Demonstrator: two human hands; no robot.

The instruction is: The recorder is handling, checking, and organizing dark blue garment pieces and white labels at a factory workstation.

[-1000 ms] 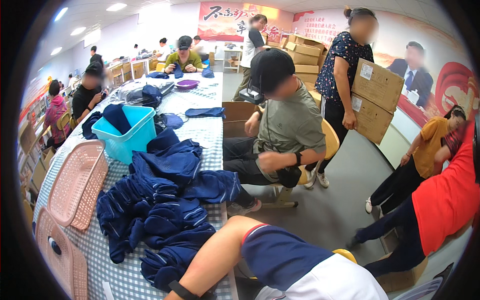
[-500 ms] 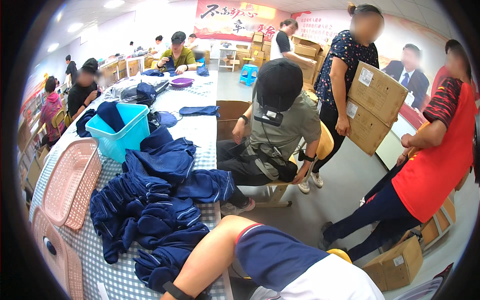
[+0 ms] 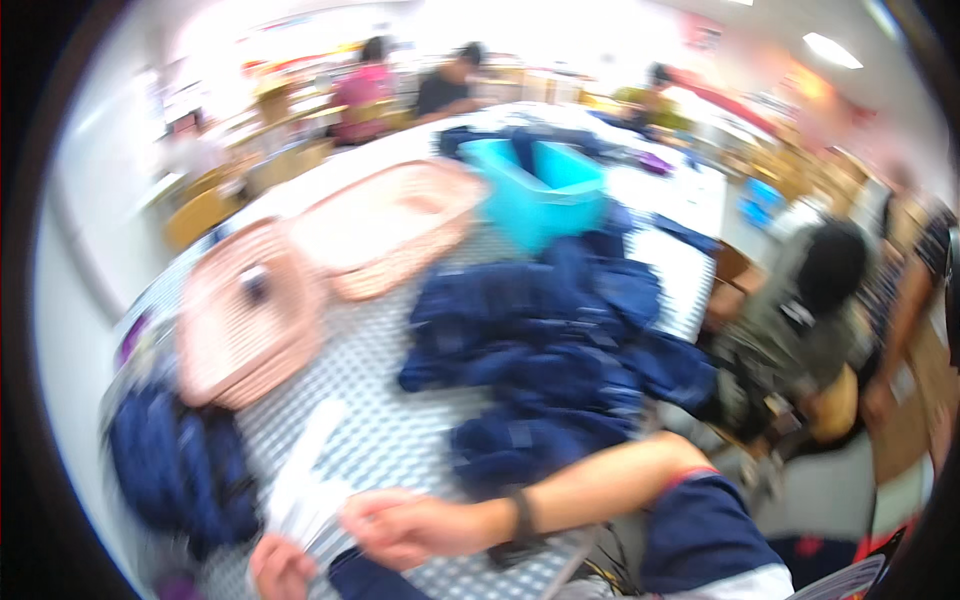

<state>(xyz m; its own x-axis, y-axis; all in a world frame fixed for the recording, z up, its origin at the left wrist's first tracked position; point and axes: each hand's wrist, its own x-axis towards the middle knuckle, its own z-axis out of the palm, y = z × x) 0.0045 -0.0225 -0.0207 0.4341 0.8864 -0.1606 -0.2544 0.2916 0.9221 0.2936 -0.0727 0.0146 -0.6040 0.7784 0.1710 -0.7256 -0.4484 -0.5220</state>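
Note:
Motion smears the picture. My right hand (image 3: pixel 410 525) comes in from the right, a dark band on its wrist, its fingers curled closed; what they hold cannot be made out. Beside it, at the lower edge, my left hand (image 3: pixel 282 568) shows only in part, fingers bent in against blurred white strips (image 3: pixel 310 450) lying on the checked tablecloth (image 3: pixel 385 425). Whether it grips them is unclear. Just below both hands is a piece of navy fabric (image 3: pixel 370 580). A large heap of navy knitted fabric pieces (image 3: pixel 540 330) lies beyond my right forearm.
Two pink perforated baskets (image 3: pixel 245 320) (image 3: pixel 390 215) stand left of the heap, the nearer holding a small dark object. Behind it is a turquoise bin (image 3: pixel 545 205). More navy fabric (image 3: pixel 180 460) lies at the near left. A seated person (image 3: pixel 800 310) in a dark cap is at the right.
The view has swung left and down. Both my hands now show over the near table, where before only my right forearm did. The white strips and left-hand fabric bundle have come into view.

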